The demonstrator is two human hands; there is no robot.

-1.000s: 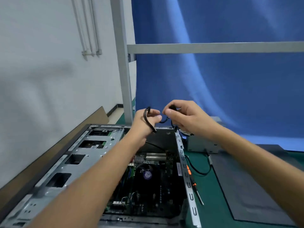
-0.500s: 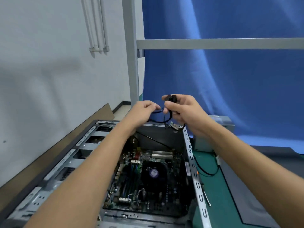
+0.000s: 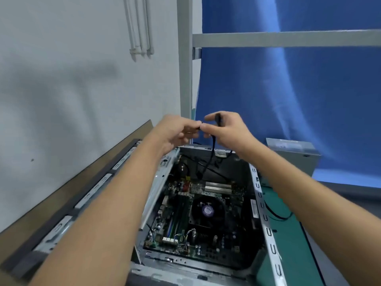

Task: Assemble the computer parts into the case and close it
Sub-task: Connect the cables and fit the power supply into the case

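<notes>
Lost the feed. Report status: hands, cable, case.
Both busy: left hand and right hand pinch the black cable. Cable hangs into the open case. Nothing seen in the way.

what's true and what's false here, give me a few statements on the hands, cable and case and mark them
1. The right hand grips a black cable. True.
2. The left hand rests on the case rim. False: it is up beside the right hand, pinching the cable.
3. The cable hangs down into the case. True.
4. The case is closed. False: it is open, with the motherboard showing.
5. The fan lies on the green mat. False: it sits on the motherboard.
6. A grey box stands past the case's far right corner. True.
</notes>
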